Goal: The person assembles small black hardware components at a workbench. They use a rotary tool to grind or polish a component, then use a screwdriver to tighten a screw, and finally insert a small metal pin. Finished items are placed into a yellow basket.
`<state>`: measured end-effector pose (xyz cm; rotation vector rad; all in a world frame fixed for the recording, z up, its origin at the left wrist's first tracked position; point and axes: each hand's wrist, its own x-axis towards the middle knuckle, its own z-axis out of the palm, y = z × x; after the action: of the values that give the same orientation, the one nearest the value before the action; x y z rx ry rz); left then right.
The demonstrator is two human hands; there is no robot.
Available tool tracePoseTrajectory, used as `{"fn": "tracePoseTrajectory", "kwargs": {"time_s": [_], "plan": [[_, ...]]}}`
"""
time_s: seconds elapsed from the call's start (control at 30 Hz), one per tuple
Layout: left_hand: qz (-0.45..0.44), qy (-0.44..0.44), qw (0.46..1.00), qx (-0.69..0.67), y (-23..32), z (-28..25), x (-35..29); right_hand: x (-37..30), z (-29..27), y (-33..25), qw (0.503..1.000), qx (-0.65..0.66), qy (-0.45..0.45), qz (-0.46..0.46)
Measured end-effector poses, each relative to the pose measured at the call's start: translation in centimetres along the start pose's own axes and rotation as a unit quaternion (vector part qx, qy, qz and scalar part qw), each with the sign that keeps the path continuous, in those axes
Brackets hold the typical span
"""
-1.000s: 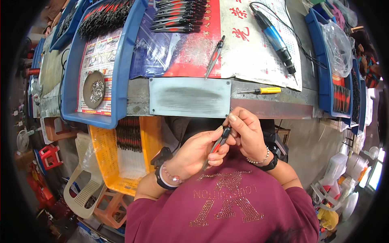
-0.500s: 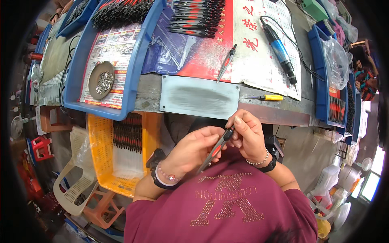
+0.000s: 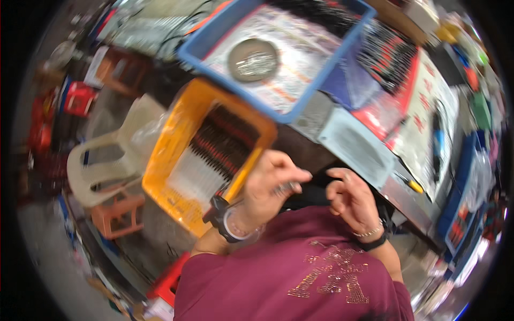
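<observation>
My left hand (image 3: 270,190) is closed, with a blurred grey end of a slim pen-shaped tool (image 3: 285,187) showing among its fingers. It hovers beside the right edge of a yellow basket (image 3: 160,176). Inside that basket lie rows of slim black-and-red tools (image 3: 222,142). To the right, apart from the left hand, my right hand (image 3: 353,200) has loosely bent fingers spread from the thumb, and I see nothing in it. Just beyond it is a pale blue plate (image 3: 358,144) with a dark rubbed patch, on the bench edge.
A blue tray (image 3: 187,56) holds a round dish (image 3: 235,61) of small silver metal parts and a heap of black pieces. Farther right are more black-and-red tools (image 3: 388,56), a blue-and-black powered hand tool (image 3: 438,139) and a yellow-handled screwdriver (image 3: 415,186). A beige chair (image 3: 88,174) stands left of the basket.
The view has swung left toward the yellow basket. My hands have parted; the right one has let go of the black, grey and red tool, which stays in the left.
</observation>
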<state>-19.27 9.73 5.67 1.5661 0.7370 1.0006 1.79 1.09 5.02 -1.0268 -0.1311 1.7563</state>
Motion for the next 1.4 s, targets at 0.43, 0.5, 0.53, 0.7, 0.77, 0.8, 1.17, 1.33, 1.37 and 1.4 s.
{"fn": "tracePoseTrajectory", "kwargs": {"time_s": [0.43,0.5,0.53,0.7,0.77,0.8,1.17,1.33,1.37,1.4], "plan": [[-0.371,0.102,0.848,0.364,-28.8,-28.5,-19.1,0.2,0.4,2.5,0.981,-0.192,0.005,0.013],[-0.422,0.053,0.831,0.359,-31.2,-28.2,-21.8,0.0,0.8,3.0,0.980,-0.196,0.009,0.022],[-0.457,0.032,0.817,0.351,-32.1,-27.8,-22.8,-0.1,1.0,3.1,0.974,-0.225,0.010,0.024],[-0.481,-0.040,0.802,0.352,-34.8,-26.1,-24.9,-0.3,1.6,3.4,0.943,-0.329,0.005,0.052],[-0.502,-0.047,0.795,0.336,-35.6,-25.8,-25.3,-0.3,1.8,3.6,0.938,-0.342,0.007,0.056],[-0.475,-0.045,0.804,0.355,-35.9,-25.6,-25.5,-0.2,1.9,3.7,0.936,-0.347,0.009,0.057],[-0.449,-0.018,0.806,0.384,-34.9,-24.4,-24.8,-0.1,2.1,4.2,0.923,-0.381,0.015,0.051],[-0.441,0.027,0.792,0.420,-33.8,-23.5,-24.5,-0.1,1.8,4.0,0.920,-0.391,0.013,0.035],[-0.439,0.025,0.791,0.426,-33.7,-23.5,-24.5,-0.1,1.8,4.0,0.920,-0.390,0.015,0.038],[-0.443,0.023,0.787,0.428,-33.6,-23.5,-24.5,-0.1,1.7,4.0,0.919,-0.391,0.016,0.038]]}}
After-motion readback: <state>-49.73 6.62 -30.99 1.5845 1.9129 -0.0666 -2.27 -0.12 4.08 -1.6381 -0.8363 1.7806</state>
